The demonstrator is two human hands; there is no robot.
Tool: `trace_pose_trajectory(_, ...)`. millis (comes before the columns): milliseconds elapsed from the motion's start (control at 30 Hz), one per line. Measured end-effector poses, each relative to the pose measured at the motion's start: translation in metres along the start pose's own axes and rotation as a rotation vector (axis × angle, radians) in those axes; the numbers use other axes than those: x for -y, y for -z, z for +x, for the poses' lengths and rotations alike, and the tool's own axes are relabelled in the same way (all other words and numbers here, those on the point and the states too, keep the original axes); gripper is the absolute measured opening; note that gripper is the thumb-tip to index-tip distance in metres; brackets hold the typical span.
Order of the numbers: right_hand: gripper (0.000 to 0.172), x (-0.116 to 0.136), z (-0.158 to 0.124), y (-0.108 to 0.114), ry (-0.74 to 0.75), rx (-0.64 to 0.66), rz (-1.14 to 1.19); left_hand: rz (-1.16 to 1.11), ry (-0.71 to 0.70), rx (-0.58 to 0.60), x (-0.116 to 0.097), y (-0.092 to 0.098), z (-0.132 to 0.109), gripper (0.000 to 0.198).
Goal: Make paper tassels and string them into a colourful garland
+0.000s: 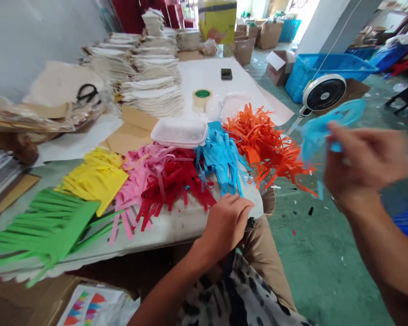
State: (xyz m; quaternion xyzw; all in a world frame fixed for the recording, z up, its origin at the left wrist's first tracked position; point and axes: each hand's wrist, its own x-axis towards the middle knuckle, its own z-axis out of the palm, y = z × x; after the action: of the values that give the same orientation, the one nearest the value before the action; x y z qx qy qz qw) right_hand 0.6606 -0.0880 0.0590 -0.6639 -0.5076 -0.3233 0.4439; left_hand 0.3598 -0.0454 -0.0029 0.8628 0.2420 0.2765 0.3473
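Observation:
My right hand (363, 163) is raised over the floor at the right, its fingers closed on blue fringed paper (340, 115) that is smeared by motion. My left hand (226, 222) rests at the table's front edge with curled fingers. Ends of a blue fringed pile (222, 156) reach down to it; whatever is between its fingers is hidden. Beside that pile lie orange fringe (261, 140) on the right and dark red fringe (177, 185) on the left. Pink fringe (136, 174), yellow fringe (95, 174) and green fringe (51, 226) continue leftward.
Behind the piles are a clear plastic tub (180, 131), a tape roll (201, 98) and a phone-like black object (226, 74). Stacked white bundles (153, 86) and black-handled scissors (87, 93) stand back left. A small fan (324, 93) and blue crate (295, 81) are at right.

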Motion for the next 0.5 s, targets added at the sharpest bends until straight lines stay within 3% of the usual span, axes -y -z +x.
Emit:
trace_pose_trajectory(100, 0.026, 0.004, -0.012, -0.033, 0.198, 0.144, -0.119, 0.278, -0.177, 0.11, -0.006, -0.016, 0.032, 0.027)
trace_pose_trajectory(167, 0.032, -0.002, -0.013, -0.046, 0.24, 0.213, -0.212, 0.422, -0.189, 0.136, -0.01, -0.032, 0.052, 0.043)
trace_pose_trajectory(233, 0.036, -0.013, -0.006, -0.05, 0.229, 0.28, -0.281, 0.498, -0.211, 0.134, -0.013, -0.047, 0.067, 0.055)
trace_pose_trajectory(400, 0.038, -0.032, 0.021, -0.046, 0.124, 0.314, -0.322, 0.545, -0.16, 0.102, -0.009, -0.069, 0.087, 0.058)
trace_pose_trajectory(500, 0.037, -0.03, 0.013, -0.047, 0.113, 0.344, -0.282, 0.543, -0.097, 0.121, -0.007, -0.076, 0.089, 0.057)
